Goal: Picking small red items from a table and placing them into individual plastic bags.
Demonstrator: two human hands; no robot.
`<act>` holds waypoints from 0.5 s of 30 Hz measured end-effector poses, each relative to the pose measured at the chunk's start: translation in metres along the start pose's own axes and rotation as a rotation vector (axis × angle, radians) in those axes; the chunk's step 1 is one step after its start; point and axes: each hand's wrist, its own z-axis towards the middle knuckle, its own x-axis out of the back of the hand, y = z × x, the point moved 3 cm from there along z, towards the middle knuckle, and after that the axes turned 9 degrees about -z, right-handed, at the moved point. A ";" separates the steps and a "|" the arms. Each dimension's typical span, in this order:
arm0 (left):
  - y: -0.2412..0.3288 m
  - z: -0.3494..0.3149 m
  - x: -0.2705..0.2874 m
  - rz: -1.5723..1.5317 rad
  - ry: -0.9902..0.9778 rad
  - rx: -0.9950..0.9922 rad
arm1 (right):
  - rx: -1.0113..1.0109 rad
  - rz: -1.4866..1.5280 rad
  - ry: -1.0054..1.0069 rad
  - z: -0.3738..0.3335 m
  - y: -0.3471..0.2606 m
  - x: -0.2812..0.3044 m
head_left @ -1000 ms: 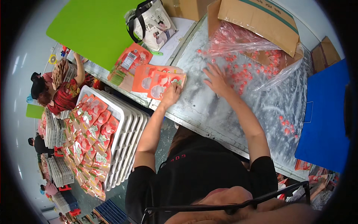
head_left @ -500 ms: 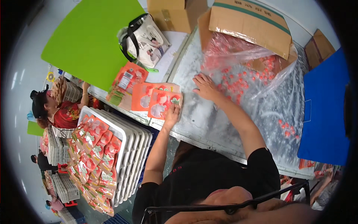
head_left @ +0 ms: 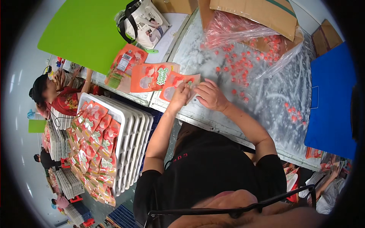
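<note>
Two hands (head_left: pixel 197 95) pinching one orange pouch (head_left: pixel 176 85), two more pouches (head_left: pixel 146 76) beside (flat), many small red pieces (head_left: pixel 243 60) scattered.

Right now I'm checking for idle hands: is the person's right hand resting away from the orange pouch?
No: the right hand and left hand meet on the orange pouch at the table edge.

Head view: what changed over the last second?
The right hand drew back from the scattered small red pieces to the orange pouch. The left hand, earlier flat on the pouch, now pinches its edge, so both hands meet there. The pouch stack, clear bag and white trays stayed put.
</note>
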 end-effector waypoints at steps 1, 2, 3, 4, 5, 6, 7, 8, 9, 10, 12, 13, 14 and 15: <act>0.005 -0.006 0.000 -0.034 -0.006 0.024 | -0.018 -0.002 0.008 -0.001 -0.004 0.004; 0.007 -0.010 0.000 -0.067 -0.012 0.048 | 0.029 -0.017 0.003 -0.002 -0.009 0.008; 0.008 -0.014 -0.002 -0.100 -0.018 0.072 | 0.075 -0.032 -0.001 -0.003 -0.014 0.012; 0.009 -0.016 -0.004 0.025 -0.031 0.046 | 0.123 -0.048 -0.005 -0.001 -0.020 0.016; 0.006 -0.017 -0.008 0.062 -0.051 -0.002 | 0.095 0.018 -0.027 -0.003 -0.024 0.014; 0.002 -0.018 -0.012 0.100 -0.070 -0.050 | 0.066 0.084 -0.048 -0.005 -0.028 0.010; 0.006 -0.021 -0.021 0.136 -0.096 -0.096 | 0.031 0.146 -0.071 -0.005 -0.032 0.011; 0.012 -0.026 -0.025 0.445 -0.033 -0.176 | -0.021 0.188 -0.151 -0.005 -0.032 0.012; 0.017 -0.032 -0.029 0.474 -0.029 -0.204 | -0.074 0.230 -0.230 -0.005 -0.032 0.013; 0.023 -0.041 -0.030 0.501 -0.012 -0.236 | -0.114 0.276 -0.310 0.000 -0.035 0.018; 0.037 -0.049 -0.038 0.499 0.028 -0.253 | -0.014 0.121 -0.293 0.004 -0.043 0.028; 0.041 -0.049 -0.039 0.522 0.027 -0.280 | 0.035 0.041 -0.284 0.005 -0.047 0.031; 0.046 -0.048 -0.037 0.544 0.027 -0.307 | 0.041 0.083 -0.262 0.002 -0.050 0.031; 0.050 -0.048 -0.038 0.566 0.027 -0.335 | 0.049 0.125 -0.239 -0.001 -0.054 0.031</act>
